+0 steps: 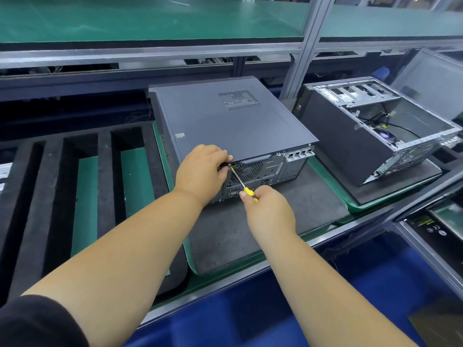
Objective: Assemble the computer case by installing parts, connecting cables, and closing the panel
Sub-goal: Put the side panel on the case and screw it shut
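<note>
Yellow plastic shows between the fingers of my right hand, which are curled around the handle of the screwdriver just below the middle of the frame. Its steel shaft runs up and left to the rear top corner of the computer case, where my left hand pinches something dark right at the tip; I judge it to be the panel screw or the bit itself, but the fingers hide it. The case lies on its side at centre frame with its grey side panel already on, so the step in hand looks like fastening that panel.

To do it well, I want the shaft in line with the screw rather than slanted, steady pressure along the axis, and the left fingers guiding only until the thread catches. I then let them slide clear so they are not nipped.

Under the case sits a dark mat on a green tray. A second case, open and showing its cables, stands at right. Black foam slots fill the left of the frame.
</note>
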A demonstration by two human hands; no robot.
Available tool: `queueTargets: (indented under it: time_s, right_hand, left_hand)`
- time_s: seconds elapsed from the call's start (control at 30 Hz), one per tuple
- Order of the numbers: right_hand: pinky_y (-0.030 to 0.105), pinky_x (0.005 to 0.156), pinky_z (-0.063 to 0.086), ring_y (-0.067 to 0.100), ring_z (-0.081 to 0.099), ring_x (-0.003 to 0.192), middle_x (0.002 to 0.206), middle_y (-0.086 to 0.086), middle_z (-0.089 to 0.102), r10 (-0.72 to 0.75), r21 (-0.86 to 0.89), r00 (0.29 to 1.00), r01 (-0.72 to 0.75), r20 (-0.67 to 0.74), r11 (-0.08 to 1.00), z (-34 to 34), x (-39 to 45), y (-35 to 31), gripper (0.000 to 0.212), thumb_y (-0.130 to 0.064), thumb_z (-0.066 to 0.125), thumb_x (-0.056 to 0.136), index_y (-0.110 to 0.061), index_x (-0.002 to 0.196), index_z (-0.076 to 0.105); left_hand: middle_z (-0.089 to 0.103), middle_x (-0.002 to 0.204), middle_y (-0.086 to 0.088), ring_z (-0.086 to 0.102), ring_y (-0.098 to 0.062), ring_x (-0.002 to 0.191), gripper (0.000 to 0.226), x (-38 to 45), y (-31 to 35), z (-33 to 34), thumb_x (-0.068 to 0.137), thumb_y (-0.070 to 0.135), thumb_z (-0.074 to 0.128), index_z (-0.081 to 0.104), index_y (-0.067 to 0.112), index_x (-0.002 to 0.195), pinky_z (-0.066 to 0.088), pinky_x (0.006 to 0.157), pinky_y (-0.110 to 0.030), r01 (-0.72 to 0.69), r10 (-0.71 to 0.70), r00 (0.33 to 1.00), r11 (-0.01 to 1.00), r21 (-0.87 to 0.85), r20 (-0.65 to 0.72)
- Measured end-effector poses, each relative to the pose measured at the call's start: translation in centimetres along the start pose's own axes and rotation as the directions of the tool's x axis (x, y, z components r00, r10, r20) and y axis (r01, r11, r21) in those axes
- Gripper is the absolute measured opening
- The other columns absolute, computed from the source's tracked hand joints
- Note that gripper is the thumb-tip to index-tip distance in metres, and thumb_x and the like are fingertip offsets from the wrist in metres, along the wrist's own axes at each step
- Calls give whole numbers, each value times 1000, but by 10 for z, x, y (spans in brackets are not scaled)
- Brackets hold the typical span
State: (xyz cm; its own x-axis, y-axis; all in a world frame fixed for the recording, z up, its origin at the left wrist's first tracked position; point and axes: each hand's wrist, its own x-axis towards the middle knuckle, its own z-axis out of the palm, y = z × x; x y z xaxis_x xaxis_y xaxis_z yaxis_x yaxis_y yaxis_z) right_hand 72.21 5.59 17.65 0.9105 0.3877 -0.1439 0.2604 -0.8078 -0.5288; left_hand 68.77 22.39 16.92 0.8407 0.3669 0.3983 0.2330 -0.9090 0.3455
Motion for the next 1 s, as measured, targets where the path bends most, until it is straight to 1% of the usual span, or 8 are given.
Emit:
queueTargets:
  time_s: [0.07,0.13,0.27,0.5,0.63,0.73,0.87,1.0]
  right_hand:
    - [34,54,32,27,51,72,82,4,60,-51,-95,998,48,-33,994,4,-2,-2,37,-45,44,103,-13,88,50]
    - [32,50,38,25,51,59,74,7,61,79,320,984,-127,159,939,5,0,-10,43,-42,45,104,-8,82,55]
    - [15,31,26,4,32,35,59,1,50,-9,590,592,-803,806,87,-11,12,-6,44,-43,51,102,-7,79,58]
    - [23,45,44,10,51,49,65,3,58,178,667,866,-477,467,572,-5,5,-4,21,-27,75,89,-11,85,63]
    - [34,58,46,19,59,65,71,-1,65,7,154,1000,-4,-13,988,5,0,4,36,-48,55,97,-21,74,56]
    - [28,49,41,14,51,49,66,0,67,129,426,981,-178,141,887,5,6,-3,46,-44,43,104,-13,76,62]
    - [17,32,22,5,28,34,60,5,57,76,646,665,-742,743,178,-9,15,-1,45,-43,48,103,-5,83,61]
    - [18,36,32,7,42,40,61,2,56,109,711,791,-593,602,379,-7,14,1,26,-34,74,89,-12,85,61]
  left_hand:
    - [68,105,2,55,-24,104,18,0,0,0,91,22,64,71,18,107,50,86,-41,1,-1,1000,1000,0,1]
    - [68,104,2,55,-25,103,17,0,0,-1,91,21,64,71,17,106,49,86,-41,3,-3,1000,1000,-5,-3]
    - [68,105,2,55,-25,104,18,-1,0,-1,91,20,64,70,17,107,48,86,-41,1,-1,1000,1000,-4,-4]
    - [68,108,1,55,-26,108,20,-1,1,-1,91,20,64,71,17,110,48,89,-42,8,-8,1000,1000,-13,6]
    - [68,110,1,54,-26,108,20,-1,1,-1,91,21,64,70,18,111,48,89,-42,19,-19,1000,1000,-19,7]
    - [68,108,1,54,-27,107,20,-1,1,-2,91,21,64,71,17,109,48,88,-42,15,-15,1000,1000,-27,6]
    - [68,107,1,54,-26,106,19,-1,1,-2,91,20,65,71,17,108,48,87,-42,11,-11,1000,1000,-27,2]
    - [69,105,0,55,-27,104,18,-2,2,-2,90,20,66,71,16,106,49,86,-43,12,-12,1000,1000,-29,-5]
